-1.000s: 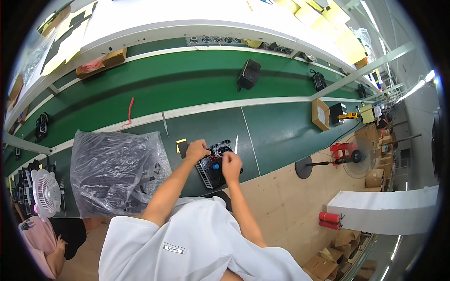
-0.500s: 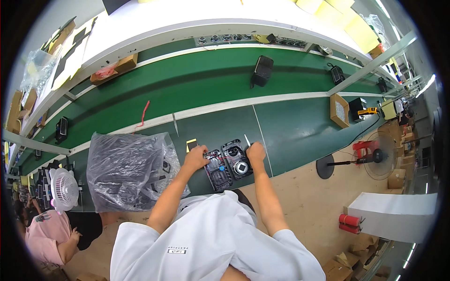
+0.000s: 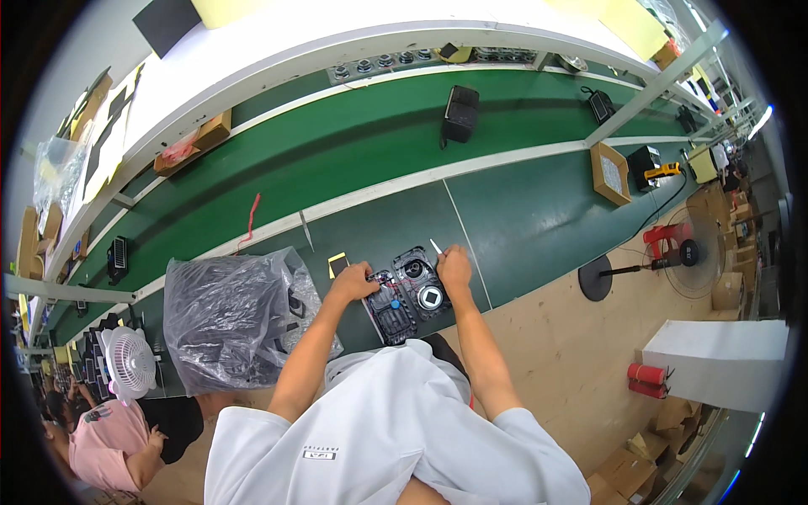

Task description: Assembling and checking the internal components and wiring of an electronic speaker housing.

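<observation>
An opened black speaker housing lies on the green bench in two halves, side by side. In its left half [image 3: 393, 319] are wires and a small blue round part. The right half [image 3: 431, 298] carries a round silver-rimmed speaker and a dark round opening above it. My left hand [image 3: 354, 284] is closed at the upper left edge of the left half; what its fingers grip is hidden. My right hand [image 3: 454, 269] is closed around a slim pale pointed tool [image 3: 435, 246], beside the right half, with the tip sticking out beyond the fist.
Left of my arm lies a large clear plastic bag [image 3: 227, 316] with dark parts inside. A yellow-edged black pad [image 3: 338, 265] rests near my left hand. A black speaker box [image 3: 460, 114] sits on the green belt beyond the rail. A floor fan [image 3: 595, 278] stands right.
The whole view has shifted and tilted slightly. Both hands stay at the housing; the right hand still holds the pale tool, its tip a little less exposed.
</observation>
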Demonstrator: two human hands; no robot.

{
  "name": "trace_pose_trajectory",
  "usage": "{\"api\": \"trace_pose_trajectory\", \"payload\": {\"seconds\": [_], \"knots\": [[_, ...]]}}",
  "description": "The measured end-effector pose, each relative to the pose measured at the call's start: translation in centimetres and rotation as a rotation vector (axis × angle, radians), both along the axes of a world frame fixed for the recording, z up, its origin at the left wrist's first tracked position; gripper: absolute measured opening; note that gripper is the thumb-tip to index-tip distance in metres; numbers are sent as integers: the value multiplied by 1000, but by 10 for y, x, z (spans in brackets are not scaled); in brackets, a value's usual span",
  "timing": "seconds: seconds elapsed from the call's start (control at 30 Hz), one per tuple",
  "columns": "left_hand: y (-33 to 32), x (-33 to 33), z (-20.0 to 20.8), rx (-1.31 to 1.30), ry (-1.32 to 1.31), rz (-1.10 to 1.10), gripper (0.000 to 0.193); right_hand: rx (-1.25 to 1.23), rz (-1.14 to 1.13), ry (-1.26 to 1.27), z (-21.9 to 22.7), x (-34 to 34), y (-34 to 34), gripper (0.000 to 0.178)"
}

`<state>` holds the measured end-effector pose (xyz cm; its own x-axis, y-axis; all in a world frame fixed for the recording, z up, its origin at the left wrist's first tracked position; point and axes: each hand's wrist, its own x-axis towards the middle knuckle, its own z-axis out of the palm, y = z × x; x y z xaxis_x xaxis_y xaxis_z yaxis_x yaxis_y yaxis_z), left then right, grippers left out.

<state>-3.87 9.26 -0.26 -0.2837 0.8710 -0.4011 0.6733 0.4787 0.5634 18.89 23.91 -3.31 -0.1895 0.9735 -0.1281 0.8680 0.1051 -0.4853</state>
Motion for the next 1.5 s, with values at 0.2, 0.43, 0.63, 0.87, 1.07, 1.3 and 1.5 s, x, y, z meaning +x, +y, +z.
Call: {"api": "trace_pose_trajectory", "payload": {"seconds": [0.2, 0.43, 0.63, 0.87, 1.07, 1.3, 1.5], "knots": [[10, 4, 21, -31, 149, -74, 31, 33, -11, 58, -5, 6, 2, 21], [6, 9, 23, -10, 219, -111, 22, 66, -17, 79, -9, 11, -10, 23], [11, 8, 24, -29, 154, -56, 26, 21, -44, 74, -11, 9, -10, 23], [5, 12, 19, 10, 261, -185, 28, -14, -75, 74, -11, 5, -7, 22], [-3, 15, 16, 100, 308, -198, 23, 55, -77, 123, -14, 10, -8, 21], [16, 21, 24, -109, 509, -224, 27, 27, -93, 117, -9, 8, -8, 22], [23, 18, 29, -247, 538, -253, 33, 42, -85, 143, -8, 11, -9, 22]]}}
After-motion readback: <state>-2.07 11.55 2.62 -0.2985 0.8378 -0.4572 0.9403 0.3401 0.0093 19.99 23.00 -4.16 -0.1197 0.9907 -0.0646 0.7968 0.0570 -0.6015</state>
